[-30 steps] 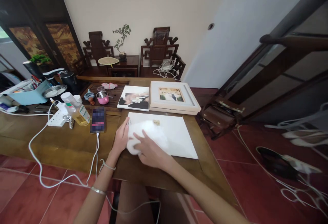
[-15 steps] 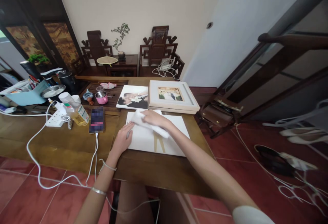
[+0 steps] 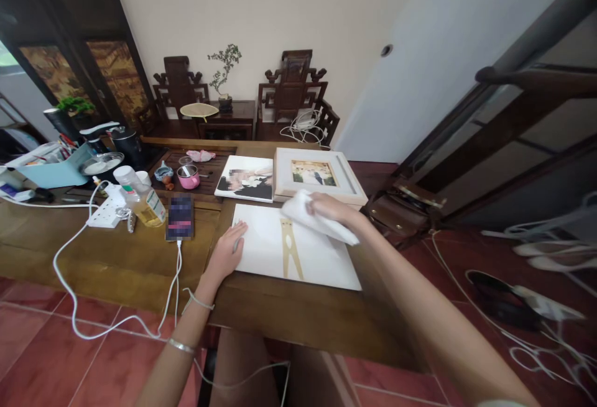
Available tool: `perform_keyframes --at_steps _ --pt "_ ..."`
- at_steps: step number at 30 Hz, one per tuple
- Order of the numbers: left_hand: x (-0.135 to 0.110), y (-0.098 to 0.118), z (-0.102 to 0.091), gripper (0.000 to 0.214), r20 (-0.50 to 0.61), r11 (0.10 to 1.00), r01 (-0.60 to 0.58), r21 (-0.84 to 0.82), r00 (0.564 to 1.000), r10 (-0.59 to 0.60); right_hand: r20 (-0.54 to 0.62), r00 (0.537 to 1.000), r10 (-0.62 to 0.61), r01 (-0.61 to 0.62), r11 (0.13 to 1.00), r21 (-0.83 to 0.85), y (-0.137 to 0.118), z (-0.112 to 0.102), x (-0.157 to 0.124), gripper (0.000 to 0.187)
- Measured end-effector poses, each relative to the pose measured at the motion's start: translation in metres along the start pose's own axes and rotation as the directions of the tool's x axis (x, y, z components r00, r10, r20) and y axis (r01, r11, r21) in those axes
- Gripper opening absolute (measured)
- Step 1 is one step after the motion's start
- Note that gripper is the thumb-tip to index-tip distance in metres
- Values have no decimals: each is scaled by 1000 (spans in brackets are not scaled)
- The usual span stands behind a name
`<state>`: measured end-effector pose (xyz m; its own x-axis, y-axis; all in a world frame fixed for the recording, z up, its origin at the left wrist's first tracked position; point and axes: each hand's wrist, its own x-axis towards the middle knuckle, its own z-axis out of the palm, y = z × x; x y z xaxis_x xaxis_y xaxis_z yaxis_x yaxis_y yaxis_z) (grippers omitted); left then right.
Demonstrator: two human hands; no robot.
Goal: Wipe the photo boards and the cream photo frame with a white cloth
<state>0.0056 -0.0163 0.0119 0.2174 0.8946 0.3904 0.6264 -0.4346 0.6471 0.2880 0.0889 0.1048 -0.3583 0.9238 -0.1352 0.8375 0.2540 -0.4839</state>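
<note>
A white board (image 3: 270,251) with a gold stand strip (image 3: 290,256) down its middle lies flat on the wooden table (image 3: 116,258) in front of me. My left hand (image 3: 227,250) rests on the board's left edge, fingers flat and apart. My right hand (image 3: 329,209) is closed on a white cloth (image 3: 308,214) and sits over the board's far right corner, close to the cream picture frame (image 3: 314,174).
An unframed photo print (image 3: 245,178) lies left of the frame. A phone (image 3: 180,216) on a white cable, a bottle (image 3: 140,199), a power strip (image 3: 106,212), a pink cup (image 3: 188,178) and a tea tray fill the left. Carved chairs stand behind; cables and shoes lie on the red floor at right.
My right hand swept the cloth from the board's near left, across its far edge, to the far right corner, uncovering the gold strip. My left hand stayed on the left edge.
</note>
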Motion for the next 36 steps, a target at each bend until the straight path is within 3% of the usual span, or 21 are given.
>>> perform_keyframes --at_steps 3,6,10,13,15,17,20,23,26,29,36 --pt "0 0 1 40 2 1000 -4 15 1000 4 -47 999 26 -26 1000 -11 26 2 -34 15" --pt "0 0 2 40 4 999 -7 32 1000 6 -77 997 -5 1 998 -58 29 24 -80 17" --pt "0 3 0 40 33 999 -2 46 999 0 16 990 -142 143 986 -87 18 59 -152 22" --pt "0 8 -3 40 46 999 12 43 999 -14 94 973 -212 218 974 -63 16 68 -188 32" --pt "-1 11 -5 41 54 999 20 39 998 -22 115 972 -202 211 976 -62 18 66 -191 33" --pt "-1 12 -6 41 58 999 25 36 998 -27 99 981 -164 173 981 -91 22 62 -176 29" --pt "-1 9 -5 40 64 999 25 42 998 -28 16 987 -159 160 973 -164 26 54 -128 26" --pt "-1 4 -4 41 67 999 18 47 998 -21 -58 968 -244 225 947 -231 22 50 -76 23" --pt "-2 -1 -3 45 55 999 4 48 998 -6 -98 951 -294 260 928 -266 16 54 -51 24" --pt "-3 -3 -3 48 65 998 0 59 998 -4 -109 930 -351 310 908 -280 11 65 -65 24" --pt "-2 -1 -4 47 114 994 10 112 993 -23 19 889 -457 445 854 -270 1 76 -158 23"
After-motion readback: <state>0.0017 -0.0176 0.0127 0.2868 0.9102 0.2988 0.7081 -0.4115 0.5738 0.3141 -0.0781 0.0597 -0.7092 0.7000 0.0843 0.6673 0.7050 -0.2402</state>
